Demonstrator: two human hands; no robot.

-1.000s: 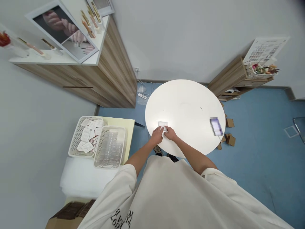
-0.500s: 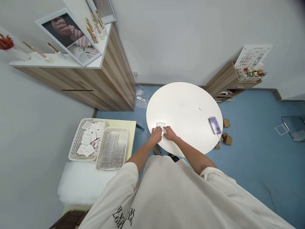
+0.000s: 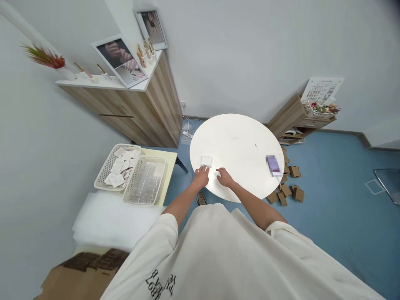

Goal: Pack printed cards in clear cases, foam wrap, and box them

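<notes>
A small whitish, see-through flat packet lies near the left side of the round white table. My left hand rests at its near edge, fingers extended and touching or almost touching it. To the right of the packet, my right hand is apart from it, with the fingers loosely bent and nothing seen in them. What the packet contains is too small to make out.
Left of me, a basket of printed cards and a basket of clear plastic pieces stand on a yellow table. White sheeting lies nearer. A purple phone sits at right; small cardboard boxes litter the floor.
My right hand has come off the packet and moved slightly right. My left hand has drawn back to its near edge. The view has shifted, showing more boxes on the floor.
</notes>
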